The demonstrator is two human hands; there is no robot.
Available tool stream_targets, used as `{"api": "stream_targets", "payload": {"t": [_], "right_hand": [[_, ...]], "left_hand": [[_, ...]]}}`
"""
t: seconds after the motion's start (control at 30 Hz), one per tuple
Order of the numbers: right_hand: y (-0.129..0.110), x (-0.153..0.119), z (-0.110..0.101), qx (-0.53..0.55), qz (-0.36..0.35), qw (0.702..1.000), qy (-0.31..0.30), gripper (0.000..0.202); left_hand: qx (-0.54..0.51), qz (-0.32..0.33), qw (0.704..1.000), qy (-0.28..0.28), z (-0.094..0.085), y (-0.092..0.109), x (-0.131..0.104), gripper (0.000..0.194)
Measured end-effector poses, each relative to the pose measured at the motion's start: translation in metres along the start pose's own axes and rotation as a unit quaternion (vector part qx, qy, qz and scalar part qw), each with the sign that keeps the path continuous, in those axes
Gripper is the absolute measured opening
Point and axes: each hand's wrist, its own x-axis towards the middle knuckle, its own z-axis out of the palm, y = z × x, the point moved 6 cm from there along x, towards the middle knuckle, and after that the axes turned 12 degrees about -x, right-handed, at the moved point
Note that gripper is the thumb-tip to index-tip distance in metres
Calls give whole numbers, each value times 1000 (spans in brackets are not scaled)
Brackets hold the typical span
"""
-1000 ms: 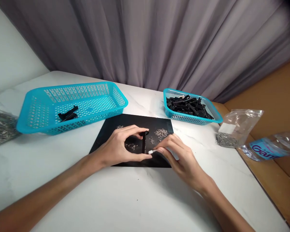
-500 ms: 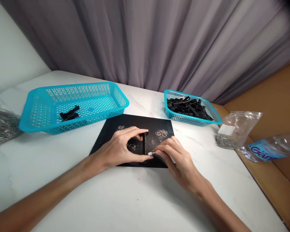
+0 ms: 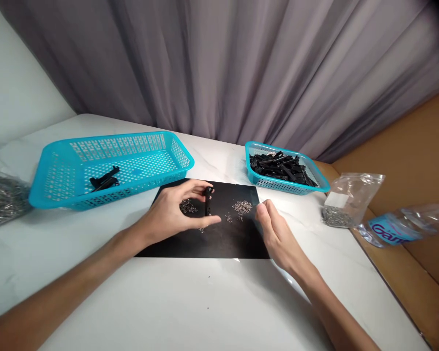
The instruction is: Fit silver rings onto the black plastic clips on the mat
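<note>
My left hand (image 3: 175, 207) is closed on a narrow black plastic part (image 3: 207, 202), held upright between thumb and fingers above the black mat (image 3: 219, 246). My right hand (image 3: 274, 231) is at the mat's right edge with its fingers curled in. Whatever it holds, if anything, is hidden. Small shiny metal pieces lie on the mat: a pile (image 3: 242, 206) left of my right hand, smaller clusters (image 3: 229, 218) nearby, and another heap (image 3: 188, 206) partly behind my left hand.
A blue basket (image 3: 185, 156) at the left holds a few black parts (image 3: 105, 179). A smaller blue basket (image 3: 324, 183) at the right is filled with black parts. Bags of metal pieces (image 3: 5, 197) (image 3: 338, 214) lie on both sides. A plastic bottle (image 3: 395, 229) lies at the right.
My right hand has drawn away to the right from the black part, and the small white-ended item at its fingertips no longer shows. My left hand has shifted left and up with the part.
</note>
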Motion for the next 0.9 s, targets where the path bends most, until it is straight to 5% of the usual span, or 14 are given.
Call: {"api": "stream_targets", "payload": {"t": [0.07,0.2,0.53,0.9], "right_hand": [[4,5,4,-4,3,999,-33,41],[-10,9,15,-81,-106,989,-67,42],[-27,12,30,-221,-218,947,-83,32],[-21,40,13,-103,-191,975,-44,23]], "left_hand": [[-8,-8,999,33,-10,-2,3,59],[-3,-25,998,64,-17,-6,6,59],[4,-66,997,37,-6,-8,3,63],[-3,-73,997,29,-5,-6,3,63]]}}
